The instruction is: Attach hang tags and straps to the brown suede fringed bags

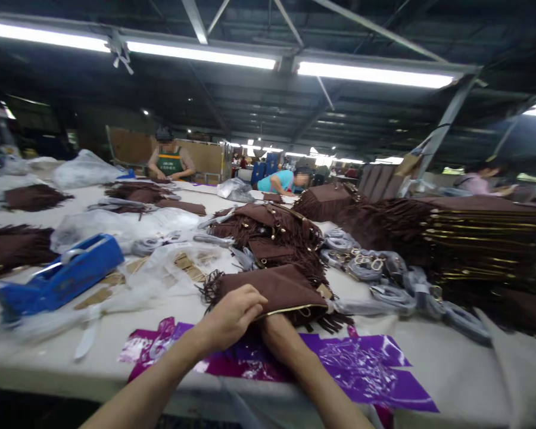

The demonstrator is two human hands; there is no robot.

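Observation:
A brown suede fringed bag (277, 286) lies on purple plastic sheets (366, 369) at the near edge of a white table (464, 375). My left hand (232, 316) rests on the bag's near edge with fingers curled over it, gripping the rim. My right hand is pushed inside the bag's opening; only its wrist (279, 333) shows and the fingers are hidden.
A blue tape dispenser (62, 274) sits at left among clear plastic bags (161, 274). Tall stacks of brown fringed bags (482, 238) fill the right. Grey wrapped straps (384, 274) lie beside them. Other people work at the far end (170, 158).

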